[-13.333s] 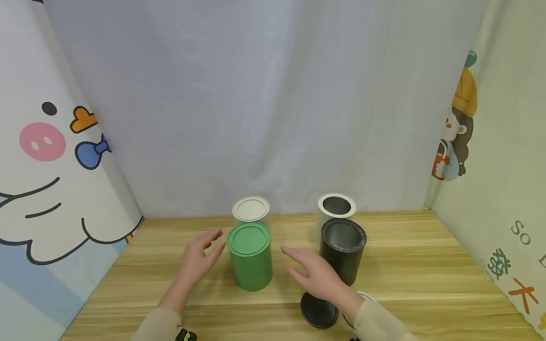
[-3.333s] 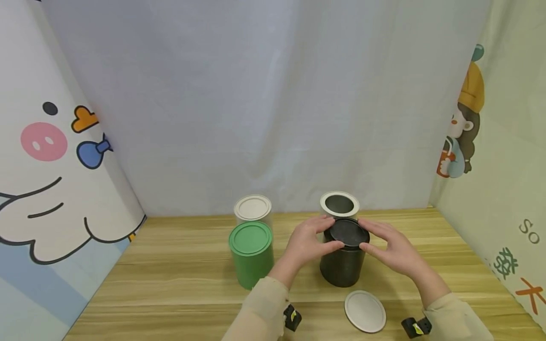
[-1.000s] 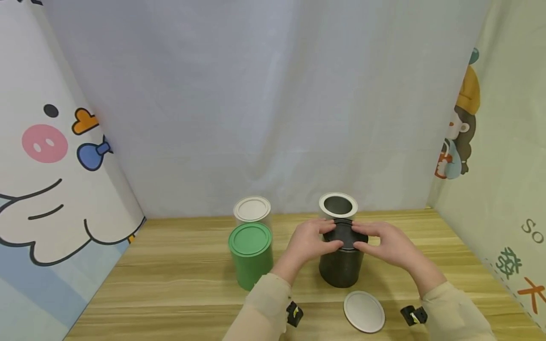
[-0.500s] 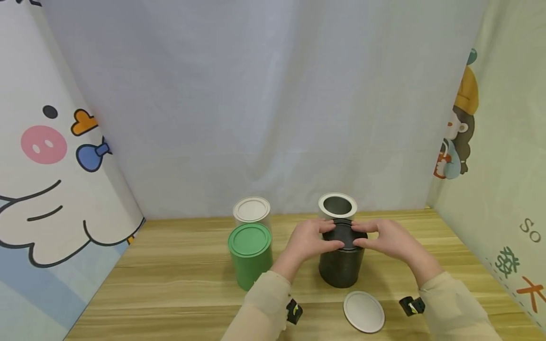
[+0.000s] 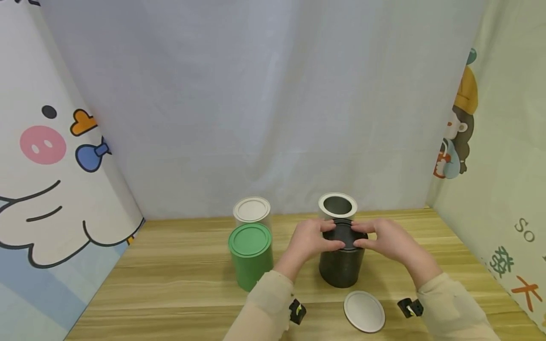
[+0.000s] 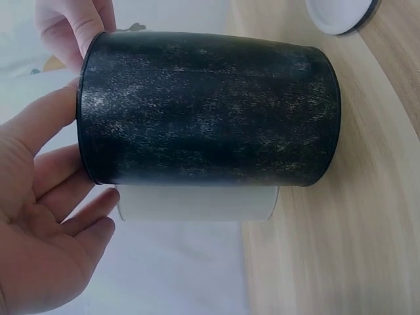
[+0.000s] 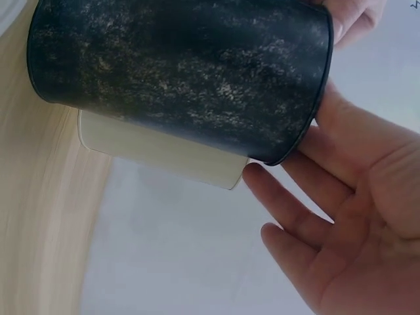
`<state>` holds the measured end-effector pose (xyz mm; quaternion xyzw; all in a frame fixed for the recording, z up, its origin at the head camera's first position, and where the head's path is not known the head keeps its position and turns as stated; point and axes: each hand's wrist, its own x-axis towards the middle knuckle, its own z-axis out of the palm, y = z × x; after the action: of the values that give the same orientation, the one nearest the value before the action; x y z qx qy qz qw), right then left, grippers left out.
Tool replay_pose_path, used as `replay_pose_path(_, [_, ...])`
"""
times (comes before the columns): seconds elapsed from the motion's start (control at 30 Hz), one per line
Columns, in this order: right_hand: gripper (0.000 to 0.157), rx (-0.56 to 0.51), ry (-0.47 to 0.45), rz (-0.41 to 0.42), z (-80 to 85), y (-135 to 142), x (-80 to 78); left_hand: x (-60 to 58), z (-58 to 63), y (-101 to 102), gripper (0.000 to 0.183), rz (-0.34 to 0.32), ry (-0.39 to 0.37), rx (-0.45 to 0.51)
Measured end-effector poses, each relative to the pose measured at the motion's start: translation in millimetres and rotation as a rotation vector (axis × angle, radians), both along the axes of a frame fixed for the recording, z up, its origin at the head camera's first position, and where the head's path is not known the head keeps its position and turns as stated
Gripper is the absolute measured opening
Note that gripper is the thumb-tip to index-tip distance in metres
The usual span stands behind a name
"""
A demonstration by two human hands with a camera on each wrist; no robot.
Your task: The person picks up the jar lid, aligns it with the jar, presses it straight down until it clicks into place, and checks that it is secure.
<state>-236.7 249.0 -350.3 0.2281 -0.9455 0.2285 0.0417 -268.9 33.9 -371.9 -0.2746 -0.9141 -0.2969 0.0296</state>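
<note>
A black can [image 5: 340, 272] stands upright on the table, its round black lid [image 5: 343, 234] on top. From the left side my left hand [image 5: 306, 242] lays thumb and fingertips on the lid. My right hand [image 5: 390, 240] does the same from the right, the two hands facing each other over the lid. In the left wrist view the left fingers [image 6: 62, 177] reach past the can's top edge, outer ones loosely bent. Much the same shows of the right fingers [image 7: 321, 174] in the right wrist view. A flat white lid [image 5: 364, 311] lies in front of the can.
Directly behind the black can stands a white can [image 5: 321, 205] with its top uncovered. To the left are a green can [image 5: 251, 265] and, behind it, another white can [image 5: 251, 208], both lidded. A grey curtain [image 5: 222, 118] closes off the wooden table's [image 5: 170, 284] back.
Earlier my hands flanked the green can and the black lid lay on the table. Later both hands held it by its edge at the black can. Now the fingertips lie further in on its top.
</note>
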Motion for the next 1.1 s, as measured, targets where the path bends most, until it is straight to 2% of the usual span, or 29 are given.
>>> replay_pose_path(0.2, [0.040, 0.099, 0.060, 0.000, 7.8, -7.8, 4.9, 2.0, 8.6, 4.7, 0.053, 0.047, -0.073, -0.013])
replay_pose_path(0.37, [0.039, 0.167, 0.093, -0.027, 10.6, -11.7, 6.9, 1.8, 11.3, 7.6, 0.051, 0.058, -0.073, -0.043])
replay_pose_path(0.47, [0.039, 0.138, 0.097, -0.025, 7.7, -10.8, 7.9, 2.6, 8.3, 6.7, 0.050, 0.035, -0.041, -0.039])
replay_pose_path(0.7, [0.042, 0.003, 0.098, -0.036, -2.5, -6.8, 6.1, 8.7, 0.1, 2.4, 0.051, 0.023, -0.008, 0.040])
replay_pose_path(0.9, [0.044, -0.044, 0.078, -0.041, -7.0, -4.7, 7.3, 12.1, -5.8, 1.3, 0.049, -0.003, 0.028, 0.081])
replay_pose_path(1.1, [0.043, -0.091, 0.096, -0.033, -14.5, -0.4, 7.2, 14.1, -12.6, 1.5, 0.049, -0.005, 0.064, 0.098])
